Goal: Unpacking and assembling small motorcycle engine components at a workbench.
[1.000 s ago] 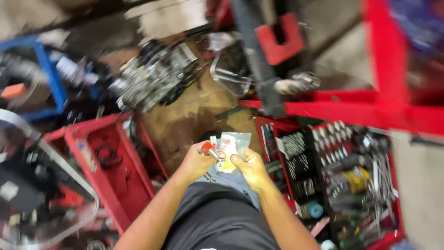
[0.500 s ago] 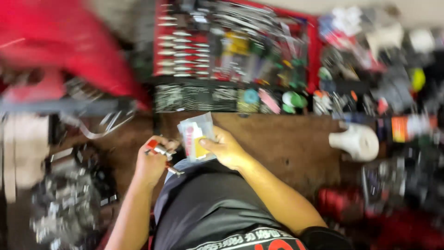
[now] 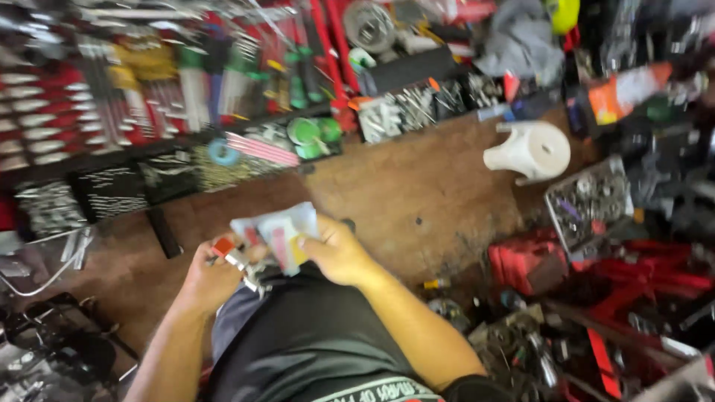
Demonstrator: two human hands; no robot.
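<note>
My left hand [image 3: 207,279] grips a small tool with a red handle and a metal shaft [image 3: 232,257]. My right hand [image 3: 337,253] holds a clear plastic packet [image 3: 277,232] with red and yellow contents, just right of the tool. Both hands are close together above my lap, over a brown floor [image 3: 417,186]. The picture is blurred, so the tool's tip is hard to make out.
An open red tool tray [image 3: 112,97] with sockets, wrenches and screwdrivers lies ahead. A white plastic stool [image 3: 530,151] lies on its side at right. A tray of small metal parts [image 3: 588,202], red parts [image 3: 536,264] and engine pieces crowd the right side.
The view has swung around from an engine and red frame to the tool tray and floor. My hands have stayed together with the packet and the red-handled tool.
</note>
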